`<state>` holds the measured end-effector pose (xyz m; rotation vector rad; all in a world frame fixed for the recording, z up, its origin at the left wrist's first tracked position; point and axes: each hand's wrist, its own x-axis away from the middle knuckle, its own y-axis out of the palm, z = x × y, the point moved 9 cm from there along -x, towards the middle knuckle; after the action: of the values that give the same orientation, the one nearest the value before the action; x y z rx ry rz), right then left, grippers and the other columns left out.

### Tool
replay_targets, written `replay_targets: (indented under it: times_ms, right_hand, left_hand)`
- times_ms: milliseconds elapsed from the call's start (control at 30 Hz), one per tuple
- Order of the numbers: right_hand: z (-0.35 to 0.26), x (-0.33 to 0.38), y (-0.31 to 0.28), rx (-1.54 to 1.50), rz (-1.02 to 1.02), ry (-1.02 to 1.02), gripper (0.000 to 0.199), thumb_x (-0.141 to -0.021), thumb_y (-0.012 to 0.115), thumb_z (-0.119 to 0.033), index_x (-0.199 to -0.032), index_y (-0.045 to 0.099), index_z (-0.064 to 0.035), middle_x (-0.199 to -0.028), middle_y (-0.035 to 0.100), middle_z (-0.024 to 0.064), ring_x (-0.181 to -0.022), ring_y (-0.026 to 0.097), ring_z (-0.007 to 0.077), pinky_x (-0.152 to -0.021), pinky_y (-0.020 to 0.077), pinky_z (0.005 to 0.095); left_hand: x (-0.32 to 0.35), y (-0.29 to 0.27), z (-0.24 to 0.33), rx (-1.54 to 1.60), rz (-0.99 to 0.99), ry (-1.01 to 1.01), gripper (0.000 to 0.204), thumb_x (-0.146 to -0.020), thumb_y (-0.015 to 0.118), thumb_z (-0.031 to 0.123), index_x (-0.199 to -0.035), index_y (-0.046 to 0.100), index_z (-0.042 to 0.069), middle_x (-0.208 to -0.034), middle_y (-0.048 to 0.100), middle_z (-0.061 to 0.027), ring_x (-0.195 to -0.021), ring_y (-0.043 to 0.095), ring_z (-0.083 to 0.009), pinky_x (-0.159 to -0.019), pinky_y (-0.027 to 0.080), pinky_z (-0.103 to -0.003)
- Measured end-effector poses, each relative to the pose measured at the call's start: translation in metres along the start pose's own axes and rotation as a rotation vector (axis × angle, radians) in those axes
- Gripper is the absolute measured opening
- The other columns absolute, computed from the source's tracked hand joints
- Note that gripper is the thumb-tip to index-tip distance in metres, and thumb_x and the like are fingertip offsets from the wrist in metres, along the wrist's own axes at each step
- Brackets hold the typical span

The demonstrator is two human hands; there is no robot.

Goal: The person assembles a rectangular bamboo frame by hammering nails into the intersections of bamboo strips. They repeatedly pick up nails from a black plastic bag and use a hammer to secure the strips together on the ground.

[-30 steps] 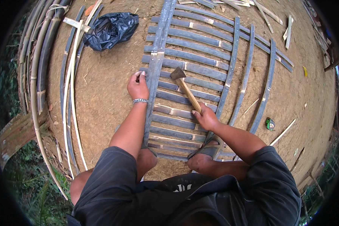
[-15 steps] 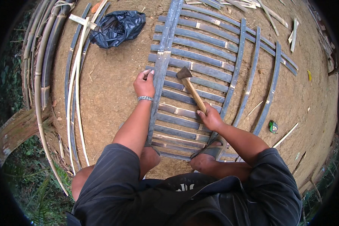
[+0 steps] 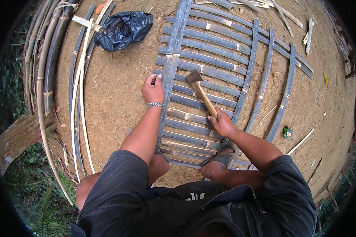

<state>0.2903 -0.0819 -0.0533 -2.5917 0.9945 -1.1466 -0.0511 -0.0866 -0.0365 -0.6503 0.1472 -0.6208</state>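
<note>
Over the last second the camera's view has shifted slightly, so the crumpled black plastic bag (image 3: 124,31), the slatted blue-grey bamboo frame (image 3: 213,72) and the small green-and-black tape measure (image 3: 287,132) now sit a little further right. The wooden-handled hatchet with a dark metal head (image 3: 203,96) and the right hand (image 3: 222,123) appear further right too. Since half a second ago, the left hand (image 3: 153,90), with its silver chain bracelet (image 3: 155,104), has edged slightly rightward and down at the wrist.
</note>
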Motion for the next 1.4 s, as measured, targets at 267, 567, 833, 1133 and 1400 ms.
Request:
replay_targets:
  times_ms: [267, 567, 833, 1133, 1400]
  right_hand:
    - [-0.004, 0.001, -0.001, -0.003, -0.001, 0.0, 0.041, -0.1, 0.066, -0.025, -0.133, 0.055, -0.0056, -0.109, 0.069, 0.0305, -0.105, 0.067, 0.0493, -0.09, 0.0523, 0.0504]
    - [-0.004, -0.001, 0.0, 0.015, -0.022, 0.02, 0.043, -0.1, 0.066, -0.025, -0.137, 0.054, -0.0056, -0.111, 0.069, 0.0305, -0.107, 0.066, 0.0492, -0.092, 0.0522, 0.0498]
    - [-0.007, 0.0, -0.003, 0.002, -0.031, 0.055, 0.045, -0.1, 0.066, -0.024, -0.139, 0.053, -0.0046, -0.113, 0.069, 0.0308, -0.108, 0.066, 0.049, -0.093, 0.0523, 0.0483]
    - [-0.025, 0.004, -0.01, 0.007, -0.012, 0.077, 0.042, -0.102, 0.064, -0.029, -0.135, 0.055, -0.0039, -0.095, 0.068, 0.0282, -0.093, 0.067, 0.0472, -0.082, 0.0521, 0.0485]
    - [-0.063, -0.011, -0.019, 0.119, 0.01, -0.07, 0.045, -0.103, 0.061, -0.025, -0.143, 0.05, -0.0064, -0.094, 0.069, 0.0287, -0.091, 0.068, 0.0499, -0.079, 0.0525, 0.0522]
  left_hand:
    - [0.006, 0.003, -0.001, -0.01, 0.054, 0.076, 0.018, -0.091, 0.078, 0.019, -0.096, 0.076, 0.002, -0.09, 0.075, -0.0136, -0.081, 0.071, -0.0279, -0.079, 0.055, -0.039]
    - [0.016, 0.023, 0.021, -0.014, 0.023, 0.278, 0.011, -0.086, 0.079, 0.02, -0.091, 0.079, 0.011, -0.1, 0.072, -0.0037, -0.102, 0.064, -0.0268, -0.097, 0.045, -0.042]
    - [0.026, 0.03, 0.038, -0.26, 0.055, 0.442, 0.009, -0.088, 0.077, 0.017, -0.091, 0.075, 0.009, -0.102, 0.072, -0.0063, -0.103, 0.061, -0.0295, -0.097, 0.044, -0.044]
    - [0.029, 0.032, 0.041, -0.299, 0.007, 0.468, 0.01, -0.086, 0.073, 0.016, -0.093, 0.069, 0.01, -0.108, 0.068, -0.0063, -0.108, 0.059, -0.0319, -0.099, 0.041, -0.049]
    - [0.027, 0.033, 0.04, -0.285, -0.027, 0.457, 0.01, -0.085, 0.073, 0.016, -0.092, 0.068, 0.011, -0.107, 0.066, -0.0053, -0.111, 0.057, -0.032, -0.101, 0.04, -0.05]
